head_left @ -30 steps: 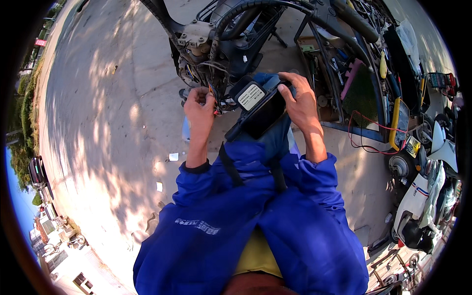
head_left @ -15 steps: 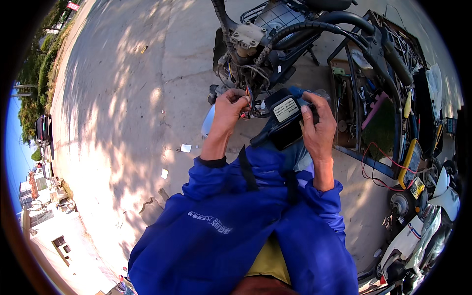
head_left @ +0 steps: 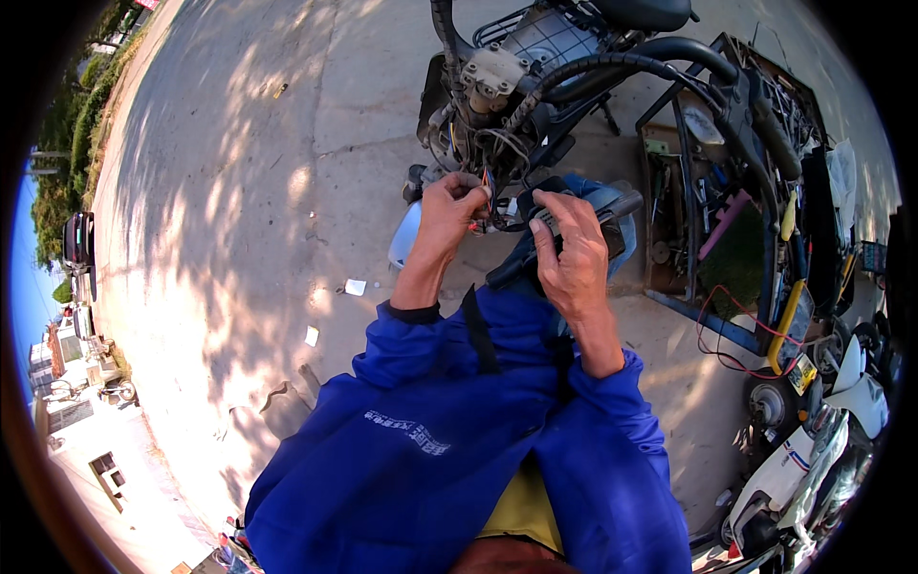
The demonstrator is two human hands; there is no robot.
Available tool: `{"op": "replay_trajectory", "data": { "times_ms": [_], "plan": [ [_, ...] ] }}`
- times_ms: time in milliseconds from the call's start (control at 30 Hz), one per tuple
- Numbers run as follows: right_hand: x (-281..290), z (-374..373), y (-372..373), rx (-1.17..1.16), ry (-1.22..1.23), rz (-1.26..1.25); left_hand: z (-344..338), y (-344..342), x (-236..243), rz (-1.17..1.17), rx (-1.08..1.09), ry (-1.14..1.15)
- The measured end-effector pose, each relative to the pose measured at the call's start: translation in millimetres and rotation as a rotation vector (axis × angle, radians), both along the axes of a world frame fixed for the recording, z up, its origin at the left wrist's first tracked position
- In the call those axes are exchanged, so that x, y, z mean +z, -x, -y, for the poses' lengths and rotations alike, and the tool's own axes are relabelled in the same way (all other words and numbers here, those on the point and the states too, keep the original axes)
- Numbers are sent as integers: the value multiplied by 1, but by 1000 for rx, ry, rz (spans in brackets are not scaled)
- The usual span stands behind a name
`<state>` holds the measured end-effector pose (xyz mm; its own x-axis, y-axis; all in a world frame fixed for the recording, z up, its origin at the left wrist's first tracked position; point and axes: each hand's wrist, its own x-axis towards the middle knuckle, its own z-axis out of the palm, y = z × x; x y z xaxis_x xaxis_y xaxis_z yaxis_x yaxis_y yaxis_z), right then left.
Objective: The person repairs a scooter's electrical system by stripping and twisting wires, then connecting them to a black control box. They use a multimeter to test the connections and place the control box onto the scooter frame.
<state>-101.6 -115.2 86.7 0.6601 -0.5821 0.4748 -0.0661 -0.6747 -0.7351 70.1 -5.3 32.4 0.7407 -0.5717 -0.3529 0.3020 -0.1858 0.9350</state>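
Two-wheeler (head_left: 495,73) stands at the top of the view, a black device (head_left: 512,267) near its front. The right hand (head_left: 572,254) covers part of the device, its grip unclear; the left hand (head_left: 449,205) pinches coloured wires (head_left: 488,179) at that front.

Room opens left — handlebar (head_left: 775,143), tool tray (head_left: 708,320) block right.

Sun-dappled concrete ground (head_left: 220,191), greenery (head_left: 84,120) and blue sky (head_left: 31,273) at far left, dark car (head_left: 78,239) left, pale building (head_left: 143,507) also left

Bright sunlight dapples the pavement (head_left: 239,239) — edges bow, corners black.
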Motion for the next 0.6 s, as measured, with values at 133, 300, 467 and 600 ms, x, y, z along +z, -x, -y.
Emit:
{"op": "replay_trajectory", "data": {
  "times_ms": [133,300,467,600],
  "plan": [
    [-1,-17,-8,55,-54,-19,0,-1,-3,-20,0,-2],
    [-15,-36,-14,137,-156,-83,0,2,3,-56,27,22],
    [-23,-46,-15,128,-159,-259,0,3,6,-66,22,29],
    [-25,-54,-15,160,-60,-379,-4,-1,-1,-27,9,5]
  ]
}}
